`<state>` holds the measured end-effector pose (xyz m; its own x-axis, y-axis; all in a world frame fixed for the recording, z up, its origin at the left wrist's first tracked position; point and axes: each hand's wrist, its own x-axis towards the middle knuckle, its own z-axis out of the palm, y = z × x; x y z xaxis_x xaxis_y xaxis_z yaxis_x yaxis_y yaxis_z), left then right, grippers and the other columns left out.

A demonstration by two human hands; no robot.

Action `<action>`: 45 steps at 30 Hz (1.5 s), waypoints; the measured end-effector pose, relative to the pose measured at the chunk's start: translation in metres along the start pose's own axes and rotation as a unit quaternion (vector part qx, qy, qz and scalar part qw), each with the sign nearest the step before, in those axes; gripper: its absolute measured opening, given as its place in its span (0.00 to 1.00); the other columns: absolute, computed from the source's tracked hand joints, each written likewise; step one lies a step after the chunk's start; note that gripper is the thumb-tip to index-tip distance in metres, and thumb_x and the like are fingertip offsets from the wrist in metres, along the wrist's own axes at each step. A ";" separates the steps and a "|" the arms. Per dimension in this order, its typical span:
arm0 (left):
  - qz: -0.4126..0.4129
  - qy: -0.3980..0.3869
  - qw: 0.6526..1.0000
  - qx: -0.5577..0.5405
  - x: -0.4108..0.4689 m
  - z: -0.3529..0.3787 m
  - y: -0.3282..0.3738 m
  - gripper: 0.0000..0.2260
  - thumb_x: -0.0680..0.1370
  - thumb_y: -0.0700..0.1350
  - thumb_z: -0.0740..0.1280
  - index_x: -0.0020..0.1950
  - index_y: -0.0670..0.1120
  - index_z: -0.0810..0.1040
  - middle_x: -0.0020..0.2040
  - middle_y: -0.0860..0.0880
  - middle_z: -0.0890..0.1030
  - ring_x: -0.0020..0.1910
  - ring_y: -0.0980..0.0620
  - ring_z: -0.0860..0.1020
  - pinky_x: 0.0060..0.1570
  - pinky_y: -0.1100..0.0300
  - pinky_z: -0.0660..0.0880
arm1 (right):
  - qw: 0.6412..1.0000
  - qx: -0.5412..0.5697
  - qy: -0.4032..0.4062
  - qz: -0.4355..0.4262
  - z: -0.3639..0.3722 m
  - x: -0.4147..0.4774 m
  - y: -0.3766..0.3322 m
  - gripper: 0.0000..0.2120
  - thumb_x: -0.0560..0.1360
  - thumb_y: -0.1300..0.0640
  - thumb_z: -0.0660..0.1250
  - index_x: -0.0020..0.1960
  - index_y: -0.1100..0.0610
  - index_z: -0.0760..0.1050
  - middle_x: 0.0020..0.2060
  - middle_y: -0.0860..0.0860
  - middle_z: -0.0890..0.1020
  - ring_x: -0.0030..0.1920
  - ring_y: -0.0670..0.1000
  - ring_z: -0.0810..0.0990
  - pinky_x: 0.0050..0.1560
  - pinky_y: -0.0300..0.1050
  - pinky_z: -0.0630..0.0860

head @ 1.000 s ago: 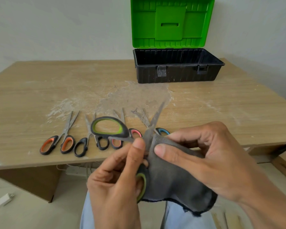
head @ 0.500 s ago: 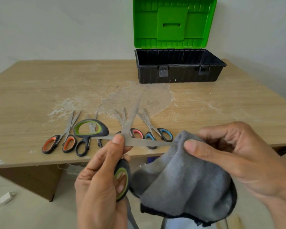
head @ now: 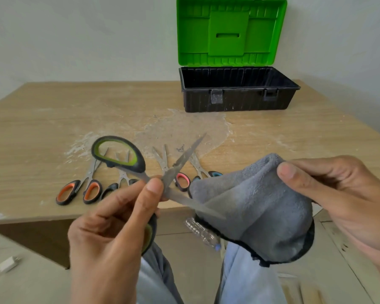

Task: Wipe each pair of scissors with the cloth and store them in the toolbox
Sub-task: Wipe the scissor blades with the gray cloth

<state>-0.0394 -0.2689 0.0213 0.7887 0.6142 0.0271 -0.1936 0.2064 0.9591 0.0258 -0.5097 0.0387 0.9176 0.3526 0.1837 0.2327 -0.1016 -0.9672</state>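
1. Your left hand (head: 110,233) holds the green-handled scissors (head: 140,172) in the air, in front of the near edge of the worktop (head: 42,128). Thumb and fingers are clamped on them near the pivot.
2. The scissors are wide open, like an X. One blade points up and to the right, toward the toolbox (head: 237,93). The other blade points right and a little down, and its tip lies against the grey cloth (head: 255,207).
3. One handle loop stands up and to the left, above your hand. The other loop is low, partly hidden behind your palm.
4. Your right hand (head: 342,200) is closed on the cloth, with the thumb pressing the top fold. The cloth hangs down from this hand, to the right of the scissors.
5. Four other pairs lie in a row on the worktop, near its front edge, blades pointing away from you: the orange-handled scissors (head: 79,189), the black-handled scissors (head: 119,183), the pink-handled scissors (head: 180,178) and the blue-handled scissors (head: 206,172).
6. The toolbox stands at the back of the worktop, with its green lid upright.
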 end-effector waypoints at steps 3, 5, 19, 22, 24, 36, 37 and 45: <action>0.040 -0.045 0.996 0.058 0.006 -0.008 0.004 0.12 0.61 0.50 0.75 0.41 0.46 0.87 0.30 0.49 0.84 0.29 0.60 0.79 0.31 0.73 0.74 | 1.000 -0.011 0.012 -0.008 -0.003 0.003 -0.002 0.13 0.73 0.46 0.71 0.52 0.49 0.89 0.49 0.52 0.90 0.53 0.53 0.89 0.53 0.45 0.85; 0.058 -0.085 0.990 0.093 0.010 -0.013 0.008 0.09 0.62 0.50 0.75 0.40 0.51 0.88 0.31 0.50 0.85 0.29 0.61 0.78 0.31 0.73 0.74 | 0.999 -0.024 0.020 -0.013 -0.005 0.005 -0.004 0.12 0.71 0.50 0.69 0.50 0.47 0.89 0.47 0.52 0.90 0.51 0.52 0.90 0.53 0.46 0.85; 0.164 -0.307 0.911 0.220 0.020 -0.013 0.025 0.04 0.70 0.51 0.76 0.43 0.57 0.88 0.38 0.46 0.86 0.37 0.49 0.83 0.33 0.63 0.78 | 0.983 -0.156 -0.067 -0.062 -0.018 0.018 -0.024 0.09 0.77 0.49 0.70 0.53 0.43 0.88 0.48 0.43 0.90 0.52 0.45 0.89 0.54 0.36 0.81; 0.166 -0.323 0.903 0.228 0.020 -0.012 0.028 0.05 0.70 0.52 0.76 0.44 0.57 0.88 0.37 0.46 0.85 0.37 0.49 0.83 0.32 0.62 0.78 | 0.977 -0.188 -0.073 -0.077 -0.013 0.021 -0.035 0.09 0.77 0.47 0.70 0.53 0.40 0.88 0.46 0.40 0.89 0.48 0.42 0.88 0.49 0.30 0.79; 0.159 -0.334 0.902 0.222 0.018 -0.007 0.030 0.03 0.70 0.48 0.75 0.42 0.55 0.88 0.35 0.47 0.85 0.33 0.53 0.81 0.30 0.66 0.75 | 0.969 -0.202 -0.121 -0.069 -0.006 0.021 -0.040 0.09 0.79 0.44 0.70 0.54 0.42 0.88 0.46 0.40 0.89 0.48 0.42 0.88 0.50 0.32 0.80; 0.077 -0.293 0.939 0.164 0.012 0.003 0.035 0.03 0.62 0.47 0.75 0.34 0.53 0.87 0.32 0.49 0.86 0.30 0.56 0.83 0.31 0.70 0.77 | 0.974 -0.164 -0.142 -0.067 0.035 0.021 -0.045 0.11 0.78 0.44 0.70 0.55 0.44 0.88 0.45 0.49 0.90 0.44 0.57 0.88 0.47 0.60 0.83; 0.066 -0.290 0.942 0.154 0.012 0.004 0.036 0.02 0.62 0.46 0.75 0.34 0.51 0.87 0.30 0.49 0.85 0.27 0.58 0.81 0.29 0.72 0.74 | 0.974 -0.164 -0.145 -0.059 0.039 0.020 -0.044 0.11 0.78 0.44 0.70 0.55 0.45 0.88 0.45 0.49 0.90 0.44 0.56 0.88 0.48 0.60 0.83; -0.024 -0.334 0.932 0.137 0.015 0.000 0.030 0.09 0.60 0.44 0.76 0.38 0.45 0.87 0.34 0.46 0.86 0.35 0.56 0.84 0.34 0.71 0.76 | 0.977 -0.176 -0.113 -0.032 0.042 0.022 -0.033 0.11 0.73 0.42 0.72 0.45 0.46 0.89 0.37 0.46 0.89 0.39 0.49 0.87 0.42 0.48 0.81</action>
<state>-0.0334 -0.2529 0.0508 0.9977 -0.0204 0.0641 -0.0648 -0.0361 0.9972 0.0247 -0.4591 0.0675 0.8116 0.5619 0.1600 0.4210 -0.3727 -0.8269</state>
